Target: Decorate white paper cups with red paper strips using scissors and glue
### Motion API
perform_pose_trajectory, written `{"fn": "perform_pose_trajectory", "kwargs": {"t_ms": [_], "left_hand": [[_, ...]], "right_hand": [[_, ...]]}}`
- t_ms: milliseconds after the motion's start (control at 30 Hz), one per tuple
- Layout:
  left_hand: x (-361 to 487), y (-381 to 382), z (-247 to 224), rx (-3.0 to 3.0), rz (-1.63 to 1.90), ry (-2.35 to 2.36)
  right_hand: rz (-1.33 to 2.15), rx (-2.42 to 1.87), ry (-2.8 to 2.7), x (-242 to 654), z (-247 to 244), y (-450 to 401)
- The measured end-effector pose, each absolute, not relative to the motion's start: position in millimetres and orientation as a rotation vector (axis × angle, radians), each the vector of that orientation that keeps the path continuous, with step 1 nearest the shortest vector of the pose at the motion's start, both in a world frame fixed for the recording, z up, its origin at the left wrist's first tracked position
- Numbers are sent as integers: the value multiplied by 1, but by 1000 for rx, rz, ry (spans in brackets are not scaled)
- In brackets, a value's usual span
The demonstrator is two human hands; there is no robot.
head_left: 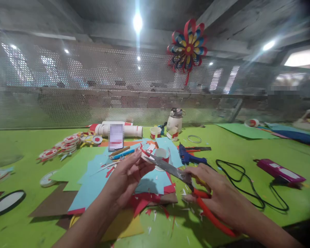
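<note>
Forearms [96, 217] reach inward from below; the right hand [215, 187] is clamped round red-handled scissors [181, 175], whose blades slant left to a red-and-white piece [144, 157] pinched in the left hand [129, 176], above blue sheets [93, 186] on the counter [248, 148].

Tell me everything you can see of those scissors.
The scissors have grey, metal-looking blades and red, plastic-looking handles. The right hand grips them above the green table, tips pointing left and away from the person, by a red-and-white piece in the left hand. Whether the blades touch it is unclear.
</note>
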State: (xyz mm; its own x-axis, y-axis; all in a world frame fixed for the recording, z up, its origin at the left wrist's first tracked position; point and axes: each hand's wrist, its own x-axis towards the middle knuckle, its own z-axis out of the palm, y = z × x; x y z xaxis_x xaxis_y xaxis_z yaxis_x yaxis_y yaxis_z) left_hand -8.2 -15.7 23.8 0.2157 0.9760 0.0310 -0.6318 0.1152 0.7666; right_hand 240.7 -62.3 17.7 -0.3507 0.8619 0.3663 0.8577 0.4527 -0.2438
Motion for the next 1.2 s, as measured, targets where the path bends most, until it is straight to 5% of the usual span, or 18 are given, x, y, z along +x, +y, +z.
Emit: {"fn": "perform_pose_trajectory", "kwargs": {"t_ms": [1200], "left_hand": [[-8,-15,21,745,1292,544]], "right_hand": [[9,-1493,-2297,247,11,-69]]}}
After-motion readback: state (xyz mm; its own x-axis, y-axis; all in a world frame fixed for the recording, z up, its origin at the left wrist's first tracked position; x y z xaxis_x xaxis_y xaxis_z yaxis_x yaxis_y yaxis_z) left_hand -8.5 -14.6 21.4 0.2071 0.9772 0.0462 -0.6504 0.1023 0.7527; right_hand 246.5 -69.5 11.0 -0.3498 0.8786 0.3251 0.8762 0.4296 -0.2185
